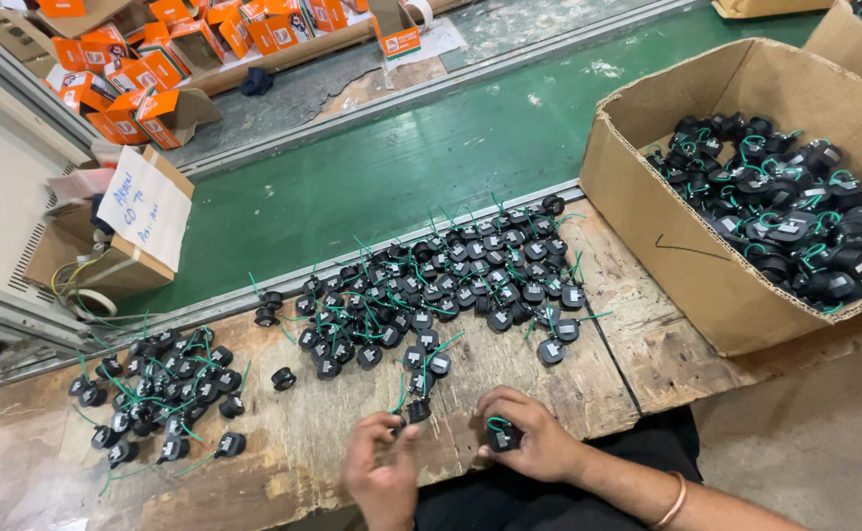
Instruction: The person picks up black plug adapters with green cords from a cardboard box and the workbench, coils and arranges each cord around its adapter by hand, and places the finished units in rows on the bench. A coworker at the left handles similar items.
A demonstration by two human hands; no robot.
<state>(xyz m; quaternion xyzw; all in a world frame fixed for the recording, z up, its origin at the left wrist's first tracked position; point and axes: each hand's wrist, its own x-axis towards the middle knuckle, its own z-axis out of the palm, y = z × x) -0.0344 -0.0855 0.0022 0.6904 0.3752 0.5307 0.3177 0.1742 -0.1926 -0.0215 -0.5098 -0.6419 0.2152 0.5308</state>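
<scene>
Hands worked at 6 o'clock on the worn wooden bench point(283, 462). Right hand point(534, 438) clenched round a small black round plastic part with green wire point(502, 433); left hand point(384, 462) pinched another black wired part point(413, 408), wrist bent inward. Sorting step, judging by the big loose pile of black parts point(441, 285) at 12 o'clock. Next grasp likely needs a fingertip pinch.

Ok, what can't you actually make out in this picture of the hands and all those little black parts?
- Part in the right hand: the curled fingers cover most of the small black part with green wire.
- Left hand: its fingertips hide what they pinch at the black part.
- Cardboard box: cut off by the right edge, so its full contents are unseen.
- Orange cartons: too small and far to read.
</scene>
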